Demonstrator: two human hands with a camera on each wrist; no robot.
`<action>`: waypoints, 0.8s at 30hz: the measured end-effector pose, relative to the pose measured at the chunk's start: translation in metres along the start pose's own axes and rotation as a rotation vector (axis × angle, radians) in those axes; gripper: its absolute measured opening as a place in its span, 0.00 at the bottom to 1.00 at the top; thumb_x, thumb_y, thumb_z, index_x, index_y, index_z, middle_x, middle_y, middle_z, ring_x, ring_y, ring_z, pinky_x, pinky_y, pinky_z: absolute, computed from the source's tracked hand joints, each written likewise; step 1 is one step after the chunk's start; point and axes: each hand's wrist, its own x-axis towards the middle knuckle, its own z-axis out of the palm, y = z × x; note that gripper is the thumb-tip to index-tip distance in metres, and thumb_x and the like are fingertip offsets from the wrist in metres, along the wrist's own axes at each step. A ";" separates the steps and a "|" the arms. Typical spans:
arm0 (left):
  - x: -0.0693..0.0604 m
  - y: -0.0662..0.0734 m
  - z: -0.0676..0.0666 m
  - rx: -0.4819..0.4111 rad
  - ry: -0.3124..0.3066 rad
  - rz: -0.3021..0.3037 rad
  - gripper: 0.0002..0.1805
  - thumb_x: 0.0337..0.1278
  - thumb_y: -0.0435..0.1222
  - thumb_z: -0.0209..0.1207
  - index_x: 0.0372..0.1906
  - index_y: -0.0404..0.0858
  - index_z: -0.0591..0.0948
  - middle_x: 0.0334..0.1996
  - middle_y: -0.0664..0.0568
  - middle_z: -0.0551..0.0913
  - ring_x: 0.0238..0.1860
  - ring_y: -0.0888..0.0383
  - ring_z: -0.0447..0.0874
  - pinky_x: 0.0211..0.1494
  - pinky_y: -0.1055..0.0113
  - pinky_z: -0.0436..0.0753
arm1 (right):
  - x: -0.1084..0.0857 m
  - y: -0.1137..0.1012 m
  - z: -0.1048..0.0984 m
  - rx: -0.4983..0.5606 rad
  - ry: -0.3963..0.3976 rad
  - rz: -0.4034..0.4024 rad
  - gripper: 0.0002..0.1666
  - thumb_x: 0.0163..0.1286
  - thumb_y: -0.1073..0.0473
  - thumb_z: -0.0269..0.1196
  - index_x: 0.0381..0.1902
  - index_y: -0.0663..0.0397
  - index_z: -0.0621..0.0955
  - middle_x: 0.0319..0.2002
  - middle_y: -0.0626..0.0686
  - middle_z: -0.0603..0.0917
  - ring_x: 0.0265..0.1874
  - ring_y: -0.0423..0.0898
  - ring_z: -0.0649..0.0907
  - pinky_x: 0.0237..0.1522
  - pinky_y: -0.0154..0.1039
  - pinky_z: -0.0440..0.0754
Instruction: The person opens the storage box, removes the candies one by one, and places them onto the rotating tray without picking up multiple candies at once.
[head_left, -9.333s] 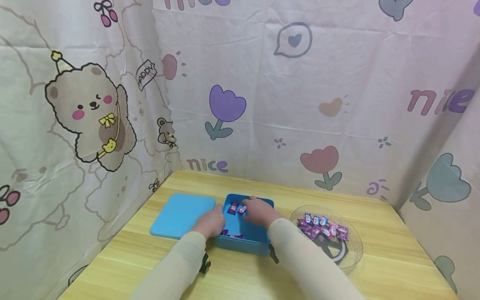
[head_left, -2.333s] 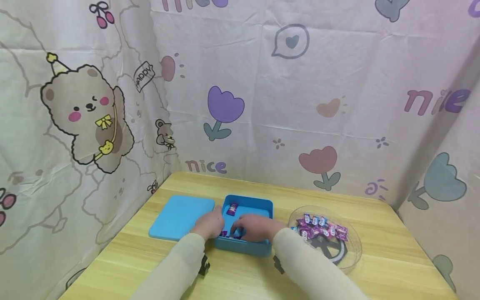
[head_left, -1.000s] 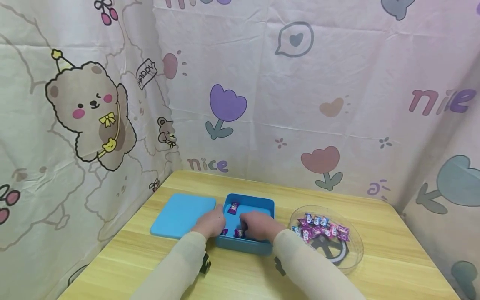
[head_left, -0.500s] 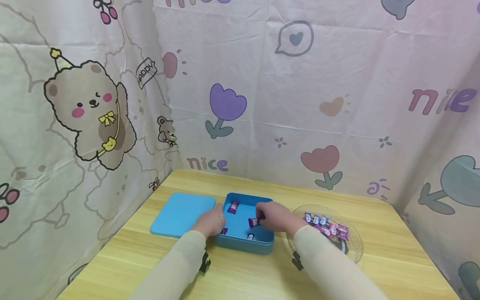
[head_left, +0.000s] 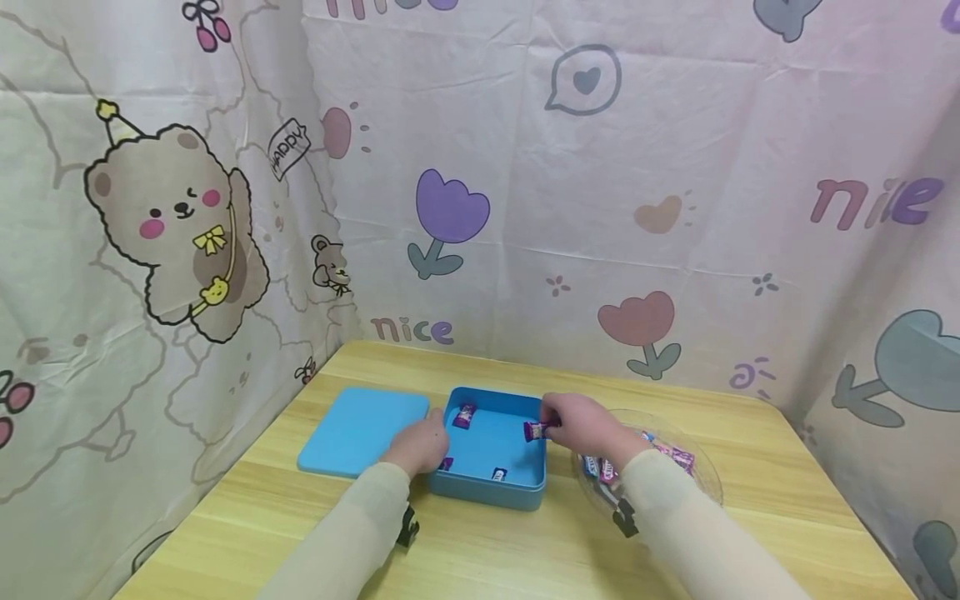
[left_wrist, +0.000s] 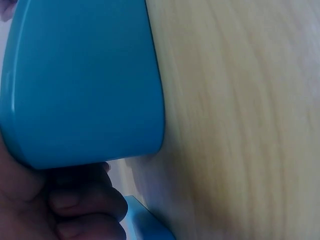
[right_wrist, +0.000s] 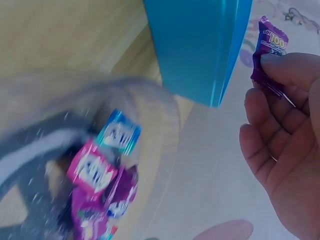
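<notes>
My left hand [head_left: 422, 442] grips the left wall of an open blue box [head_left: 487, 492], thumb at the rim; in the left wrist view its fingers [left_wrist: 90, 200] curl beside the box's outer side. My right hand [head_left: 585, 427] pinches a purple-wrapped candy [head_left: 535, 431] between thumb and fingers, over the box's right wall. That candy [right_wrist: 270, 55] is clear of the box in the right wrist view. Inside the box lie a purple candy [head_left: 464, 416] at the back left, another purple candy [head_left: 446, 463] at the front left and a small white-and-dark candy [head_left: 499, 474] at the front.
A blue lid [head_left: 363, 429] lies flat left of the box. Right of it stands a round clear tray [head_left: 708, 483], partly hidden by my right arm, holding several pink, purple and blue candies [right_wrist: 92, 172]. Printed cloth hangs behind the wooden table [head_left: 480, 558].
My right hand has taken the purple candy from the box's front, lifted it and carried it rightward to the right wall. The left hand has stayed at the left wall.
</notes>
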 end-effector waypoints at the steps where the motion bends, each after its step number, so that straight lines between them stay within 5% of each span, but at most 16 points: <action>1: 0.000 0.000 0.000 0.001 0.001 0.001 0.31 0.78 0.39 0.42 0.78 0.29 0.56 0.74 0.37 0.64 0.55 0.45 0.74 0.67 0.39 0.69 | -0.002 0.003 -0.001 0.005 0.004 0.008 0.10 0.66 0.63 0.69 0.34 0.42 0.79 0.29 0.40 0.79 0.31 0.42 0.77 0.38 0.39 0.80; 7: 0.001 -0.001 0.000 0.012 -0.002 -0.001 0.31 0.78 0.39 0.43 0.78 0.29 0.56 0.72 0.37 0.67 0.50 0.45 0.75 0.59 0.45 0.76 | -0.014 0.019 -0.009 0.002 0.024 0.030 0.11 0.63 0.66 0.68 0.33 0.45 0.79 0.28 0.41 0.78 0.30 0.43 0.76 0.38 0.42 0.80; 15: -0.001 0.000 -0.001 -0.001 0.002 -0.007 0.31 0.79 0.39 0.42 0.78 0.30 0.55 0.74 0.37 0.65 0.52 0.44 0.74 0.63 0.41 0.74 | -0.034 0.045 -0.015 -0.005 0.022 0.067 0.11 0.62 0.65 0.69 0.32 0.43 0.78 0.28 0.41 0.79 0.31 0.41 0.77 0.39 0.43 0.79; 24: -0.002 0.001 -0.002 0.013 0.001 0.015 0.30 0.78 0.38 0.43 0.77 0.28 0.57 0.67 0.38 0.73 0.45 0.45 0.76 0.42 0.53 0.78 | -0.062 0.072 -0.016 0.010 0.013 0.064 0.12 0.59 0.68 0.69 0.31 0.47 0.78 0.27 0.41 0.78 0.29 0.41 0.76 0.36 0.42 0.78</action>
